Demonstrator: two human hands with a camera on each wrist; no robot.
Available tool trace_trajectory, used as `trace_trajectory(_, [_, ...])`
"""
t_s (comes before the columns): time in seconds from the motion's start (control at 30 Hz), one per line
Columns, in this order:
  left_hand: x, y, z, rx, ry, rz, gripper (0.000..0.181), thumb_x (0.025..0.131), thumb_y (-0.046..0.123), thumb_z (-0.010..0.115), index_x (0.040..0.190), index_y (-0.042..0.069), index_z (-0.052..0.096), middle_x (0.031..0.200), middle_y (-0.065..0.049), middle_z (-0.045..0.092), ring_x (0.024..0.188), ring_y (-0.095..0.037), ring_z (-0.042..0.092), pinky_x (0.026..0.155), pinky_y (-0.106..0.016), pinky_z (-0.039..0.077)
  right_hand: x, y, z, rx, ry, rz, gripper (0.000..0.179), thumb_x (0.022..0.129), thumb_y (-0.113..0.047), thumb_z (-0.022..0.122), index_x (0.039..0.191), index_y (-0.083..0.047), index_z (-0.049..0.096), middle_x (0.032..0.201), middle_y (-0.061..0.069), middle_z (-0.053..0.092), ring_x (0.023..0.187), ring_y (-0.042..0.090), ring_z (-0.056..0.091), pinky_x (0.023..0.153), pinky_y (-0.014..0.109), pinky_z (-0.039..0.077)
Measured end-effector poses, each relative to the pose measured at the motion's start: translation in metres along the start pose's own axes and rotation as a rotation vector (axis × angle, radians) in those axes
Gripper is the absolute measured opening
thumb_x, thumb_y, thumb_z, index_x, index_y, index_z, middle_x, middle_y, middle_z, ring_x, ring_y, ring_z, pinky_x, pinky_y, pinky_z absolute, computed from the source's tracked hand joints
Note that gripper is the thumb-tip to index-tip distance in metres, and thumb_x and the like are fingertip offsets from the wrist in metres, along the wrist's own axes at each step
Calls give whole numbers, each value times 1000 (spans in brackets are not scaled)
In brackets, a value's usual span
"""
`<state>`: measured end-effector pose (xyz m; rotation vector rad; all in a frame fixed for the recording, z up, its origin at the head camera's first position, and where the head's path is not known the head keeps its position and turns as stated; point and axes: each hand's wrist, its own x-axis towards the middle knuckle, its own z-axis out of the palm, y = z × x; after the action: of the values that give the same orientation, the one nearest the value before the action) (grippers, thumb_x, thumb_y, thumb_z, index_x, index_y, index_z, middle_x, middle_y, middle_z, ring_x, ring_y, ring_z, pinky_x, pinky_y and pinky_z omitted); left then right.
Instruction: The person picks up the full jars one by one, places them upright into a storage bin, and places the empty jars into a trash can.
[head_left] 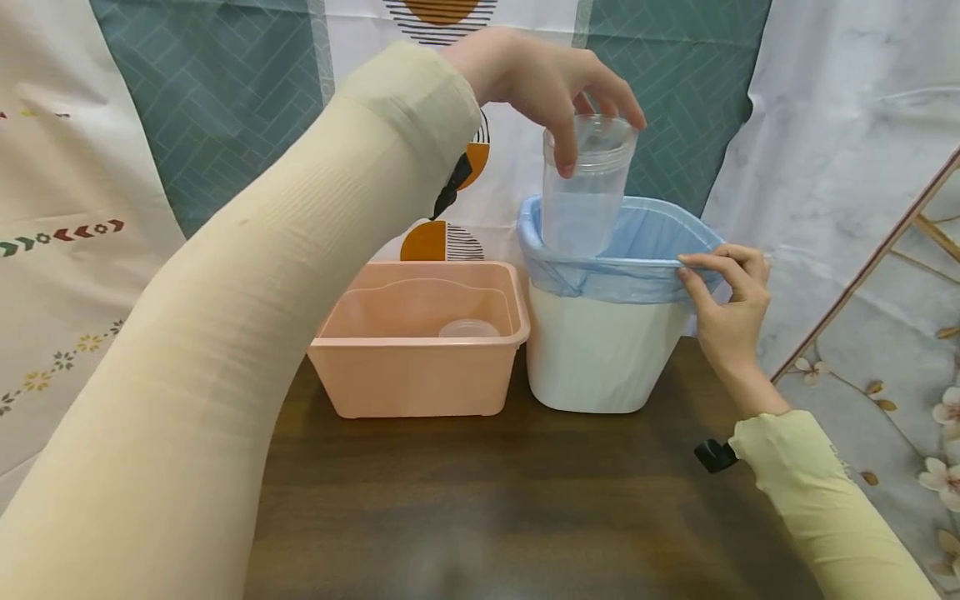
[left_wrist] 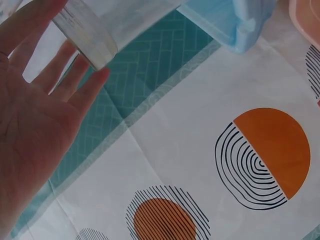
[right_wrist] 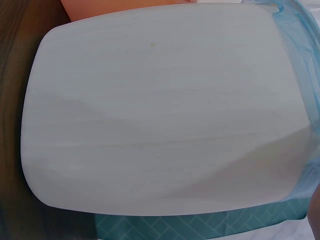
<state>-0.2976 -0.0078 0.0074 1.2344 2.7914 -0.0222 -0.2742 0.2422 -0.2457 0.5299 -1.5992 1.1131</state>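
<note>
My left hand [head_left: 551, 87] grips a clear plastic container [head_left: 581, 212] by its rim end from above. The container's lower part dips inside the near-left rim of a white trash bin [head_left: 600, 354], lined with a blue bag [head_left: 660, 229]. In the left wrist view, the fingers of the left hand [left_wrist: 35, 110] curl about the container's rim [left_wrist: 92, 42]. At the bin's right edge my right hand [head_left: 731, 292] pinches the folded-over bag between thumb and fingers. The right wrist view is mostly the bin's side [right_wrist: 160, 110], with the bag [right_wrist: 300, 75] along its rim.
A peach plastic tub [head_left: 420, 375] stands just left of the bin, with a clear round item [head_left: 468, 328] inside. Both sit on a dark wooden table [head_left: 480, 500]. Patterned curtains [head_left: 232, 100] hang behind, and a decorated cloth [head_left: 862, 250] hangs at the right.
</note>
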Motion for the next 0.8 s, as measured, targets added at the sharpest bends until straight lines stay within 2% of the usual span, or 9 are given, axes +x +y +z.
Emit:
trace_trajectory(0.5, [2,0,2,-19,-2,-36,78,88,17,73,148,48,35,166,7,18,150,-21,22,112,-41,43,-1,12,-4,-19,2,-5,12,85,6,70,96,8,74,99,-24,52,103,-1,45,102,25,27])
trace_trajectory(0.8, [9,-3,10,-28,-62,-1,80,87,15,72,150,45,33,166,4,18,153,-23,19,115,-42,40,-3,-5,-2,-12,1,34,12,86,8,68,96,11,72,99,-24,51,103,0,43,98,22,28])
